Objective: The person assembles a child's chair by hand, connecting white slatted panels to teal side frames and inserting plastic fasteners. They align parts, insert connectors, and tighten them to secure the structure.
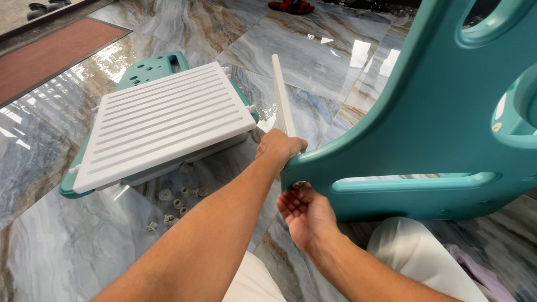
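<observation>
A large teal plastic panel [430, 117] with cut-out holes stands upright at the right. My left hand [278, 148] grips its lower left corner, where a white slatted panel [282, 95] meets it edge-on. Just below that corner, my right hand [302, 215] pinches a small white plastic screw cap [301, 184] against the teal panel's face.
A second white slatted panel [162, 120] lies flat on another teal panel [151, 67] on the marble floor at the left. Several small white plastic fasteners [179, 204] lie scattered beside it. A brown mat [50, 56] and red sandals [291, 5] lie farther off.
</observation>
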